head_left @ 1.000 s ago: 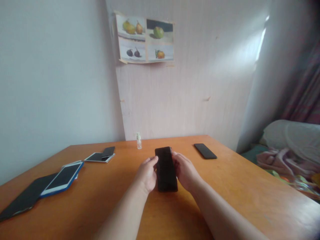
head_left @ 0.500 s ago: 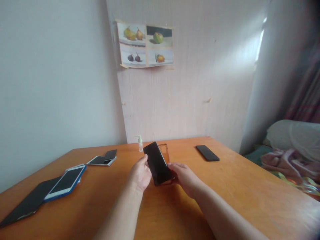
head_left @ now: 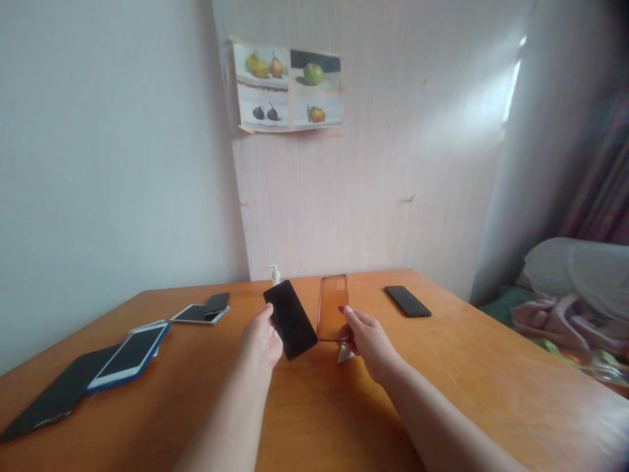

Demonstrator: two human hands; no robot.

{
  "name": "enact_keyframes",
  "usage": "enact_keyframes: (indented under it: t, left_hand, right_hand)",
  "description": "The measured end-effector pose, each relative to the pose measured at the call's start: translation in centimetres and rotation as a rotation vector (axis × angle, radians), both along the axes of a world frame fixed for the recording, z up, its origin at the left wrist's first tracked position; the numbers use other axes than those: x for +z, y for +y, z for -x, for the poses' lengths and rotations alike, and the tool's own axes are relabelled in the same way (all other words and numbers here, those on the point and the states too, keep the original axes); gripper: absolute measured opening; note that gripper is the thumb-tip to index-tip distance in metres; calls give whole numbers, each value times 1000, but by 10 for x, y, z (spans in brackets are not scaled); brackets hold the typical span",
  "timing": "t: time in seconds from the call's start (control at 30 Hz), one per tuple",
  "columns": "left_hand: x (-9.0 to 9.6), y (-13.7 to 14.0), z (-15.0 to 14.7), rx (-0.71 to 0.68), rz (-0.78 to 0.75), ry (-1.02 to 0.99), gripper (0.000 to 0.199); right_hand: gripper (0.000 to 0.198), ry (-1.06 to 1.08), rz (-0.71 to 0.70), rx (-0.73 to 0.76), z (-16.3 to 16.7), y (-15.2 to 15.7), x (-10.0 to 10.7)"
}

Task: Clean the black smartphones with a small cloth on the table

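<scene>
My left hand (head_left: 263, 335) is closed round the left edge of a black smartphone (head_left: 292, 321), held tilted above the table with its dark screen facing me. To its right, my right hand (head_left: 368, 337) pinches a clear reddish-brown phone case (head_left: 331, 308) by its right edge. The case stands nearly upright, its camera cutout at the top, and the table shows through it. Phone and case are apart, with their lower corners close together. Below the right fingers is a small whitish piece (head_left: 345, 354); I cannot tell whether it is held.
Left on the wooden table (head_left: 314, 419) lie a blue-edged white tablet (head_left: 130, 357) over a black folder-like sheet (head_left: 63, 393), and another white tablet (head_left: 187, 314) under a dark phone (head_left: 217, 303). A pump bottle (head_left: 275, 273) stands behind. A black phone (head_left: 407, 301) lies at right.
The phone has come away from the case and moved left with my left hand. My right hand has raised the case, and a whitish piece now shows below it.
</scene>
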State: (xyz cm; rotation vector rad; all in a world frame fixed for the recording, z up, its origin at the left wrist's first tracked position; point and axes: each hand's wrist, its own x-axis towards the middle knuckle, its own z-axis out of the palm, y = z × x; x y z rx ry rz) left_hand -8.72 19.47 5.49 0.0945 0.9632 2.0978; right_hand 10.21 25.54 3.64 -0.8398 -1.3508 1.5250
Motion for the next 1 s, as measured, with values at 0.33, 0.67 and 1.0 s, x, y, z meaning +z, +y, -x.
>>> enact_keyframes:
  t: [0.33,0.67,1.0]
  left_hand:
    - [-10,3,11,113,100,15,6]
    - [-12,4,14,93,135,31,10]
    - [-18,4,-1,-97,110,134,10]
  right_hand:
    - [33,-55,-42,128,3,3,-12]
    - [33,-25,-22,179,2,-1,-9]
    - [27,-78,-12,-52,-2,6,-5]
